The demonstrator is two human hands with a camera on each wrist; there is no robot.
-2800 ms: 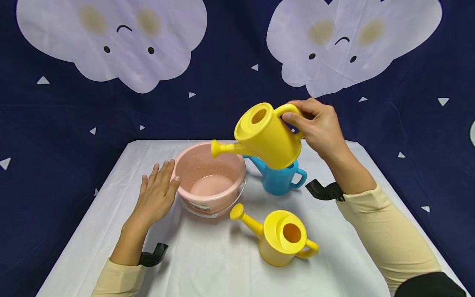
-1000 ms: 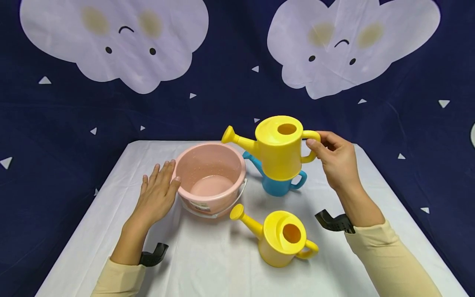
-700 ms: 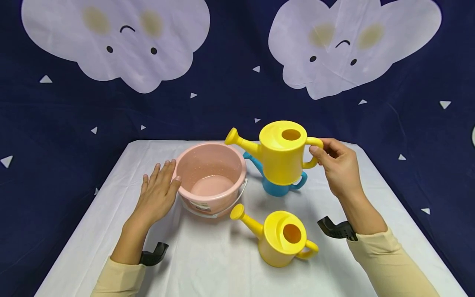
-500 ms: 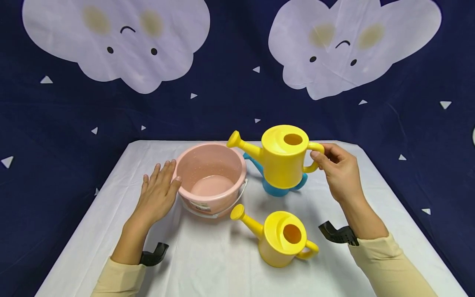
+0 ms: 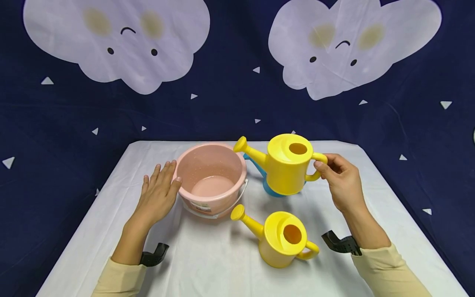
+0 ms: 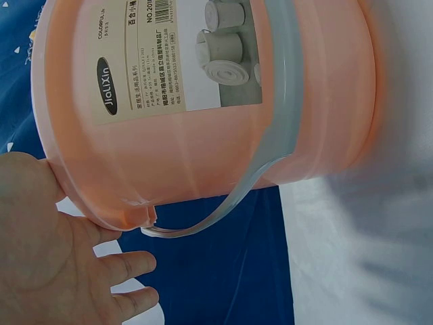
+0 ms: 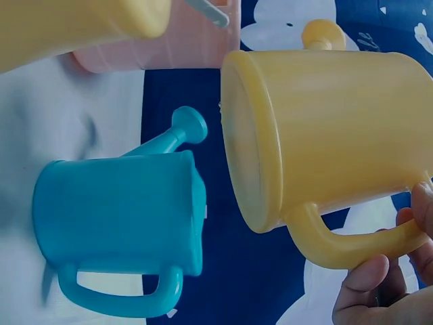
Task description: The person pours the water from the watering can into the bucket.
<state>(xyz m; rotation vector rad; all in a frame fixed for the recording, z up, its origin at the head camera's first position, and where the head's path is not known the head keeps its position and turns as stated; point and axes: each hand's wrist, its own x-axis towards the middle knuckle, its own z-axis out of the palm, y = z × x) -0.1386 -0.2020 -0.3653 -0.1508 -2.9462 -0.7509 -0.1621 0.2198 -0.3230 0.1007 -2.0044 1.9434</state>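
Now yellow can (image 5: pixel 287 175) pinched in my R hand (image 5: pixel 343 179) is lower & upright, rt of bucket (image 5: pixel 222 202), so no longer tipped toward it; my L hand (image 5: pixel 157 196), fingers straight, touches bucket's rim.

bucket (image 5: pixel 224 201) on table (image 5: pixel 208 264), watering cans (image 5: pixel 285 175) to its right

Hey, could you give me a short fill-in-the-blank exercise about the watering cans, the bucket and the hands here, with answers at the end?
1. The right hand grips the raised watering can by its ____.
2. The left hand touches a bucket whose colour is ____.
3. In the head view, the can partly hidden behind the raised one is coloured ____.
4. Altogether, the number of watering cans shown is ____.

Missing words: handle; pink; blue; three.
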